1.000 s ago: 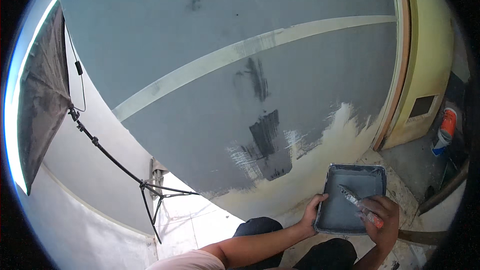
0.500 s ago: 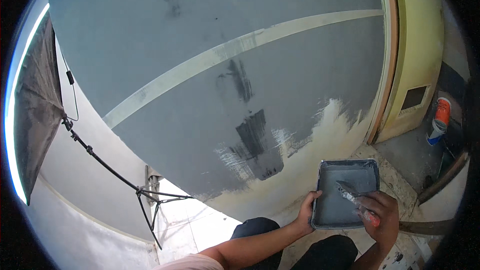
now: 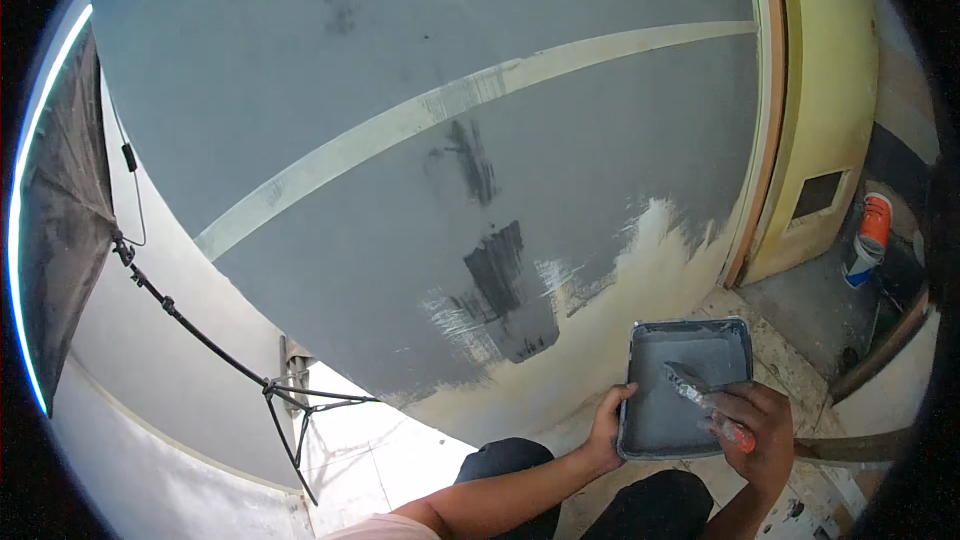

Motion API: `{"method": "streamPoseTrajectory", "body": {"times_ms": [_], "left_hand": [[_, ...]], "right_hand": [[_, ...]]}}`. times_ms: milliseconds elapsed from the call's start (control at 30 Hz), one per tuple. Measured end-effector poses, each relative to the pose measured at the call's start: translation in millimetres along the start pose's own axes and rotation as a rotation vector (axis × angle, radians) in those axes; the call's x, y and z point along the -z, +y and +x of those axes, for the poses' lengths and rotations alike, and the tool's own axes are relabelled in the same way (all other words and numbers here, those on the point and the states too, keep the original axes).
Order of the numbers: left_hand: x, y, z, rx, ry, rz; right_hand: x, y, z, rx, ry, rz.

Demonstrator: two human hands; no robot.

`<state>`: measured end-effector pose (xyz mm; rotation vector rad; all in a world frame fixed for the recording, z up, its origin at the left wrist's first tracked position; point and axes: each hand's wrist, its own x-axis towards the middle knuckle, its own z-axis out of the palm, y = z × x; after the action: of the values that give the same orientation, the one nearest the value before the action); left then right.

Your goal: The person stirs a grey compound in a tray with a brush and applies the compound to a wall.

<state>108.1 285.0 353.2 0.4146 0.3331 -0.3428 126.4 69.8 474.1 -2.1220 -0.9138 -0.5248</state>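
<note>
My left hand [image 3: 607,428] grips the left rim of a dark paint tray [image 3: 625,445], thumb over the edge. Grey paint [image 3: 655,410] lies in the tray. In my right hand [image 3: 757,430] is a paintbrush [image 3: 693,392] with an orange-red handle and a paint-smeared ferrule. Its bristles point left and rest in or just over the paint; I cannot tell which. Ahead is a wall [image 3: 600,120] painted mostly grey, with darker fresh-looking strokes [image 3: 497,270] at its lower middle and a cream unpainted area [image 3: 640,290] along the bottom.
A pale strip [image 3: 400,125] crosses the wall. At left, a lit softbox [image 3: 70,210] stands on a black tripod [image 3: 290,390]. To the right are a yellow door [image 3: 825,90] with a square opening and an orange-and-white container [image 3: 874,225]. My knees [image 3: 655,505] are below the tray.
The whole view has shifted slightly, so everything sits a little further left. My hands, the tray and the paintbrush keep nearly the same places relative to each other.
</note>
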Motion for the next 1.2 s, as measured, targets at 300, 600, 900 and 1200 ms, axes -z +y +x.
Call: {"method": "streamPoseTrajectory", "body": {"times_ms": [300,600,900,1200], "left_hand": [[14.5,-7.6,4.8,-0.044,0.021,-0.03],[-3.2,-2.0,-14.1,-0.115,0.054,0.058],[-13.2,-4.4,-20.6,-0.134,-0.014,0.065],[-21.4,-13.5,-35.5,-0.138,0.023,0.099]], "right_hand": [[8.9,-3.3,1.1,0.063,-0.051,-0.082],[4.7,-1.6,4.6,0.087,-0.13,-0.068],[15.2,-4.8,1.1,0.1,-0.141,-0.064],[13.4,-10.0,0.1,0.114,-0.078,-0.045]]}}
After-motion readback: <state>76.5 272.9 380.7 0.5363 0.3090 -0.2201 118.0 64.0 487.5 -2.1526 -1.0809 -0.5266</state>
